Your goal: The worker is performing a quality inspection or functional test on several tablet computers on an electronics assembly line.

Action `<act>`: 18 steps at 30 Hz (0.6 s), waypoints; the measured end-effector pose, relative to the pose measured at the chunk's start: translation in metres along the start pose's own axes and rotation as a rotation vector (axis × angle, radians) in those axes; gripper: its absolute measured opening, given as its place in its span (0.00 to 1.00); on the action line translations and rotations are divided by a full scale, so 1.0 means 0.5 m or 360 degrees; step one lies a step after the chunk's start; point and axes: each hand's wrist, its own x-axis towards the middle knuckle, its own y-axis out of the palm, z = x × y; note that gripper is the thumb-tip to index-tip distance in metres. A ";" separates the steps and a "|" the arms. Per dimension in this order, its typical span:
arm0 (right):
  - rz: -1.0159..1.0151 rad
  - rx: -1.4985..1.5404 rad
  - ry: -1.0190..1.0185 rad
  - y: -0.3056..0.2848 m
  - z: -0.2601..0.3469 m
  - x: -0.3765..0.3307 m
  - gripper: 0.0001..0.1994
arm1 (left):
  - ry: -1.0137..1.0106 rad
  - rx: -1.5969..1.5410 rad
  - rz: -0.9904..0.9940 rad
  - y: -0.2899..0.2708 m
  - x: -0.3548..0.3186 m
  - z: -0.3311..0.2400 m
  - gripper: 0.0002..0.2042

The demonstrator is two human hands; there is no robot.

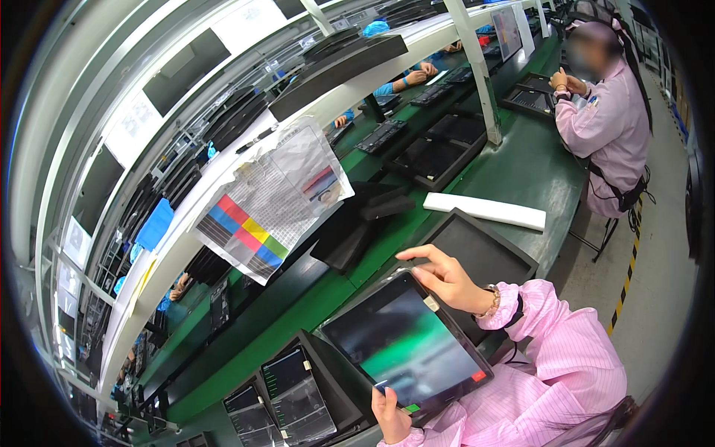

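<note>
A tablet [402, 346] with a lit screen, showing green and grey bands, tilts in front of me. My left hand [391, 417] grips its lower-left corner, thumb over the front. My right hand [454, 287] is at the top right corner; its thumb meets the edge while the index finger stretches out past it. Clear film seems to stick out along the tablet's top edge. Small tabs sit on its border: a red one [478, 377], a green one [412, 408] and a pale one [431, 303].
Left of the tablet, a black tray [339, 380] holds dark screen panels [298, 395]. Another black tray [477, 249] lies beyond my right hand, beside a white foam strip [484, 211]. A printed sheet [279, 197] hangs from the shelf. A co-worker in pink [607, 112] sits farther along the green bench [521, 160].
</note>
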 end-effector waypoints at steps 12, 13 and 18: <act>0.0389 0.0954 0.0784 0.020 -0.051 0.000 0.16 | 0.0437 0.0154 -0.0157 0.045 0.043 -0.039 0.20; 0.0231 0.0729 0.0560 0.031 -0.052 0.006 0.18 | 0.0525 0.0199 -0.0159 0.076 0.062 -0.058 0.20; 0.0285 0.0743 0.0295 0.061 -0.040 0.133 0.13 | 0.0507 0.0255 0.0049 0.064 0.135 -0.150 0.22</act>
